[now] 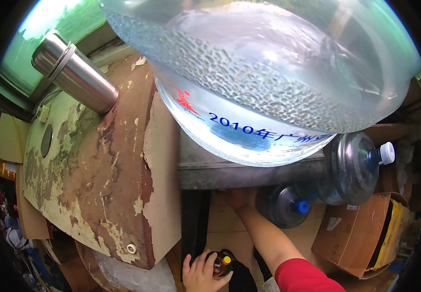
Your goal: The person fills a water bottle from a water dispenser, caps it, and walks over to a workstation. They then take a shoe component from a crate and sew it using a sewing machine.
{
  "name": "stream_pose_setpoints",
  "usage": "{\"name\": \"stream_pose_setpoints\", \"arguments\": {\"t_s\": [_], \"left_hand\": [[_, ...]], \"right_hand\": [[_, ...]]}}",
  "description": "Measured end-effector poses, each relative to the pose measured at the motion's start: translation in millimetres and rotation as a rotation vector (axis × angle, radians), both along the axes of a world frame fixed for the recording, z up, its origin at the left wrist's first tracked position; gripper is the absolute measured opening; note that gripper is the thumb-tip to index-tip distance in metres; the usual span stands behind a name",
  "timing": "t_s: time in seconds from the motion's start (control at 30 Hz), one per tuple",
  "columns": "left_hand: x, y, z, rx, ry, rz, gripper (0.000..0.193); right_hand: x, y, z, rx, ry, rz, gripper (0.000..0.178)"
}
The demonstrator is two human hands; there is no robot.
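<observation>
At the bottom middle, my left hand (pixel 201 273) has its fingers and thumb around a small dark amber bottle (pixel 219 266) with a yellow top. My right arm, in a red sleeve, reaches forward beneath a black bench or stand (pixel 249 176). Only part of my right hand (pixel 234 198) shows below that edge, blurred, and its fingers are hidden. A big clear water jug (pixel 269 87) stands on top of the bench and fills the upper view. Beside my right forearm lies a bluish water jug with a blue cap (pixel 283 207).
A worn cabinet top with peeling paint (pixel 89 165) is at the left, bearing a steel thermos (pixel 77 73). Another jug with a white cap (pixel 356 168) lies to the right. Below it stands a cardboard box (pixel 349 233). A clear plastic sheet (pixel 130 272) hangs under the cabinet.
</observation>
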State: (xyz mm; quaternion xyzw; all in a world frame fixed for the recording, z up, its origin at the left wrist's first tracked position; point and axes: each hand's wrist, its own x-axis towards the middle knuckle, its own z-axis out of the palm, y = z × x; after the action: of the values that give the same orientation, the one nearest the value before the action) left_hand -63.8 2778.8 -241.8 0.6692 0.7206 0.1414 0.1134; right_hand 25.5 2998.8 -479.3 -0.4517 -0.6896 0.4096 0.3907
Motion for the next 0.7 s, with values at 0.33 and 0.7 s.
{"name": "stream_pose_setpoints", "arguments": {"t_s": [0.33,0.7], "left_hand": [[2.8,1.1,4.4,0.016,-0.112,-0.017,0.074],[0.9,-0.3,5.3,0.007,-0.096,-0.009,0.074]], "right_hand": [[1.6,1.0,3.0,0.000,-0.074,-0.002,0.049],[-5.3,1.2,1.1,-0.091,-0.006,0.036,0.050]]}}
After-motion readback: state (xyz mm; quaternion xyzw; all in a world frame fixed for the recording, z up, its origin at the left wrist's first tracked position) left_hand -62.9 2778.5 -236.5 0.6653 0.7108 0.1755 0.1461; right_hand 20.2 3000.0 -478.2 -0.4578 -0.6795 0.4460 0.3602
